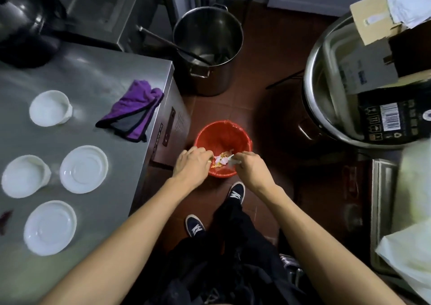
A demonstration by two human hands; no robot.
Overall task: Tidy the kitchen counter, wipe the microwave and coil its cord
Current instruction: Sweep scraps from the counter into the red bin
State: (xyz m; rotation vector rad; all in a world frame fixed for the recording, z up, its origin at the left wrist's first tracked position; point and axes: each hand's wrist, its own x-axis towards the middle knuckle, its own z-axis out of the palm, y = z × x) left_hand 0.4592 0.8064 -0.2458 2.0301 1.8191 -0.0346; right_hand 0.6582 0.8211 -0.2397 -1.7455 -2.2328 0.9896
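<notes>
A: Desk (88, 76) tidying is where you are: your left hand (191, 163) and right hand (251, 165) meet over the red bin (224, 134) on the floor, fingers curled, pinching food scraps (221, 159) and something pale and blurred.

B: What's left?

A: Most of it, I'd judge. Two white cups (50, 107) and two lids (84, 169) sit on the desk, and the purple cloth (134, 111) lies folded near its edge, untouched. I can't see the microwave or its cord, so wiping and coiling look not yet begun.
</notes>
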